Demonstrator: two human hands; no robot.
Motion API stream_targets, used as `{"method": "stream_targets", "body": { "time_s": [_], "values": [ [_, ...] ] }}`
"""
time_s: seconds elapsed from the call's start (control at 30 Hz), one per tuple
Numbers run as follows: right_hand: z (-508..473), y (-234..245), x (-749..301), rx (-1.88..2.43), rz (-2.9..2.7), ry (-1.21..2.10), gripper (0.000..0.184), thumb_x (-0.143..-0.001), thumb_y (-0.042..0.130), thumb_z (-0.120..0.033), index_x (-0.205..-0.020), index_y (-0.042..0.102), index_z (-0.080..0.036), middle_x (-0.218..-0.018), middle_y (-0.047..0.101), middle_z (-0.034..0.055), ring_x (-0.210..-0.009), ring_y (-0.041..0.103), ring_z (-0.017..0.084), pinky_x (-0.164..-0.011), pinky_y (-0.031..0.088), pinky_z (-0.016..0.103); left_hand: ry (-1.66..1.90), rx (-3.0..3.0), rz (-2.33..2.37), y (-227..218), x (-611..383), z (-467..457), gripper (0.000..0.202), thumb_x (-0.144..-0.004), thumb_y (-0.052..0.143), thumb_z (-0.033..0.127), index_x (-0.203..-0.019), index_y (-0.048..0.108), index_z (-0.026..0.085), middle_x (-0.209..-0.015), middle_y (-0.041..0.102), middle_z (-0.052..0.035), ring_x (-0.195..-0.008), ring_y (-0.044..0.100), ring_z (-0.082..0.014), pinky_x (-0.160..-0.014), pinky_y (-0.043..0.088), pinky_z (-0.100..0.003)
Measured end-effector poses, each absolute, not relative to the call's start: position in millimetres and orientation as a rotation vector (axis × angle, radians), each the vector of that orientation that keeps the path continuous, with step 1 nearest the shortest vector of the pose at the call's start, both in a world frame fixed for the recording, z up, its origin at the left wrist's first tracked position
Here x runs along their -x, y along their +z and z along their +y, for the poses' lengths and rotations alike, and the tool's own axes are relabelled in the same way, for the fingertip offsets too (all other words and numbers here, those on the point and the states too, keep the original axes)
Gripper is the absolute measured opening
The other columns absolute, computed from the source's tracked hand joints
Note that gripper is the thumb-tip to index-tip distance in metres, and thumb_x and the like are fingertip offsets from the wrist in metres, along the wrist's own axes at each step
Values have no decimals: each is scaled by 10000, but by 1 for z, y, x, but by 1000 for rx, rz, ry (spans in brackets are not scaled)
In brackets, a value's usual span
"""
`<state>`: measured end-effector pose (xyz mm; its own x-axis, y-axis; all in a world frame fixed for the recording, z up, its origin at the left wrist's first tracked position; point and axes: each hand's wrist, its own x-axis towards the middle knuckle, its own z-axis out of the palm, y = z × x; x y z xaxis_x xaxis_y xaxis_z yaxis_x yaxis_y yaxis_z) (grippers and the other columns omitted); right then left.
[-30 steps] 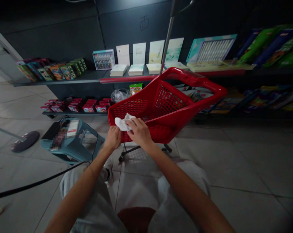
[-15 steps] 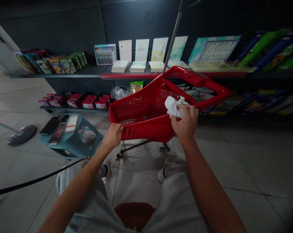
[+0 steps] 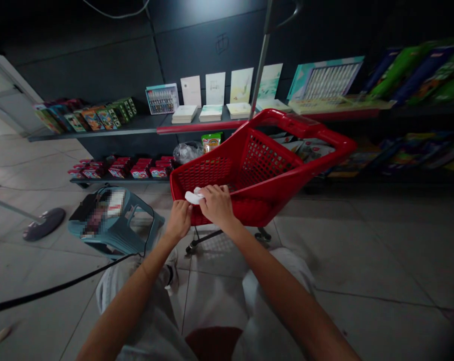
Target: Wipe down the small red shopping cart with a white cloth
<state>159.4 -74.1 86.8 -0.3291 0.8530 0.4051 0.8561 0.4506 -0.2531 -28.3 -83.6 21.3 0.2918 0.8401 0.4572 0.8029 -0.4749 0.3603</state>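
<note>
My right hand (image 3: 215, 203) is curling its fingers around the soft, light white crumpled cloth (image 3: 193, 197), which I judge is bunching anywhere; my left hand (image 3: 180, 220) is gripping the stiff red plastic trolley rim (image 3: 257, 184) beside them.

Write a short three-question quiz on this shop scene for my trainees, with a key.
1. Which hand presses the cloth on the rim of the cart? A left, B right, C neither.
2. True or false: the cart is blue.
3. What teal thing stands just left of the cart?
Key: 1 B, the right hand. 2 False, it is red. 3 A stool.
</note>
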Motion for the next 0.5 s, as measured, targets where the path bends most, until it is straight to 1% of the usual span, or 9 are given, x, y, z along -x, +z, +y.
{"method": "stream_targets", "body": {
  "time_s": [0.1,0.23,0.33,0.5],
  "values": [
    [-63,92,-149,1544,-2375,88,388,-1040,398,-327,-1141,739,-171,-1150,760,143,-1072,683,269,-979,398,411,923,-2481,1578,21,26,-86,336,-1107,246,312,-1043,560,211,-1039,608,-106,-1026,507,-260,-996,454,-440],
    [-44,98,-140,1665,-2565,286,548,-1050,355,-458,-1120,788,-129,-1146,772,198,-1090,732,319,-928,483,394,909,-2491,1648,21,22,-89,306,-1103,270,321,-1076,544,189,-1053,602,-125,-1009,508,-271,-967,455,-443],
    [-36,98,-138,1656,-2631,336,569,-1046,345,-447,-1131,801,-117,-1175,767,214,-1122,735,344,-937,509,413,833,-2512,1722,22,21,-89,284,-1097,285,312,-1079,540,188,-1070,614,-136,-1016,521,-283,-942,454,-442],
    [-37,98,-143,1623,-2641,317,588,-1059,302,-421,-1177,793,-119,-1207,760,213,-1140,732,336,-973,515,421,624,-2586,1887,28,19,-89,235,-1087,345,337,-1033,542,219,-1033,649,-120,-1024,565,-302,-939,418,-460]
  ]
}}
